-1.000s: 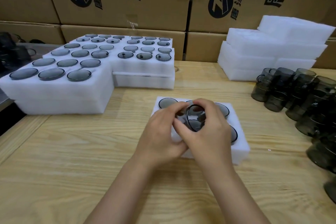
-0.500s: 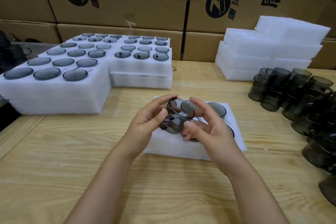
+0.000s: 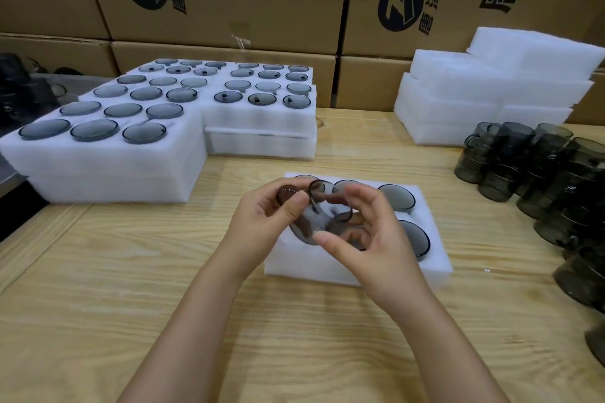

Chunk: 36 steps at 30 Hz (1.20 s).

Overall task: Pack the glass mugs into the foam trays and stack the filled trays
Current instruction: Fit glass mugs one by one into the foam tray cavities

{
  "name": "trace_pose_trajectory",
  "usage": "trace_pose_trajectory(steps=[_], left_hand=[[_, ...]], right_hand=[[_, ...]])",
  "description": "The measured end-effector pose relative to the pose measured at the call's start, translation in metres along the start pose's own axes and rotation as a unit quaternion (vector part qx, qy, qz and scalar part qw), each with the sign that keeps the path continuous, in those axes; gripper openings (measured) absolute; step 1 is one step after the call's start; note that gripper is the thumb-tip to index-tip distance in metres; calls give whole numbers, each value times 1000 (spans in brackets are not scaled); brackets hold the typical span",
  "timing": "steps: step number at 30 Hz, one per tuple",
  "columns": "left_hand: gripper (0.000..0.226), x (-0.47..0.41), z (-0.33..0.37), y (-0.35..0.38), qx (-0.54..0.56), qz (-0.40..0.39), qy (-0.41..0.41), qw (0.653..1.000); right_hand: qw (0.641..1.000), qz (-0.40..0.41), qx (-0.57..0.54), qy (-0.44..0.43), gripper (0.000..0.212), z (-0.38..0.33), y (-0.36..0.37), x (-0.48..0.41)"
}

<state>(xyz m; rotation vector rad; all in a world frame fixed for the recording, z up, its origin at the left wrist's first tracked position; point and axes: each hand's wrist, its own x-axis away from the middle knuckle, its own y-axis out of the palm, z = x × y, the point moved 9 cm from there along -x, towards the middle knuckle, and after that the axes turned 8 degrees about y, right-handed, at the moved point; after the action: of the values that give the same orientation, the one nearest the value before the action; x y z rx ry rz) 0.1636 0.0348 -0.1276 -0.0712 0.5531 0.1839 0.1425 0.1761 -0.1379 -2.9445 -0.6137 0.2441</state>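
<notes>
Hands at work: left hand point(image 3: 262, 226) and right hand point(image 3: 370, 239) hold one smoky mug point(image 3: 314, 216) over the foam tray point(image 3: 435, 258).
The left hand pinches it with thumb and curled fingers at what seems the handle side; the right hand curls round the other side, thumb underneath. The mug hangs tilted just above the near-left pockets, not seated; pockets toward two o'clock already hold mugs. I judge the glass light but thin, smooth and easy to chip, so better to grip the wall with both hands, not the handle alone, and press evenly into the soft foam. Filled trays point(image 3: 98, 167) stand at ten o'clock, empty foam point(image 3: 474, 101) at one o'clock, loose mugs point(image 3: 523, 167) at three o'clock on the wooden table point(image 3: 131, 271).
</notes>
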Motion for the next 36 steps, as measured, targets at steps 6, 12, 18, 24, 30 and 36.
trace_pose_trajectory(steps=[6,12,18,24,30,36], left_hand=[[19,1,-10,0,-11,-1,-13,1000],[35,3,-49,-22,-16,88,-102,991],[51,0,-71,-16,7,60,-160,985],[48,1,-72,-15,23,82,-164,983],[45,-2,-71,-15,31,80,-152,985],[42,-3,-70,-19,12,82,-144,986]], right_hand=[[998,19,55,-5,55,0,2,1],[994,84,64,1,53,2,-1,2],[996,85,-18,24,50,7,-7,-4],[996,54,73,11,38,-7,6,-16],[948,63,313,3,62,-9,21,-26],[862,80,498,-45,60,-18,40,-25]])
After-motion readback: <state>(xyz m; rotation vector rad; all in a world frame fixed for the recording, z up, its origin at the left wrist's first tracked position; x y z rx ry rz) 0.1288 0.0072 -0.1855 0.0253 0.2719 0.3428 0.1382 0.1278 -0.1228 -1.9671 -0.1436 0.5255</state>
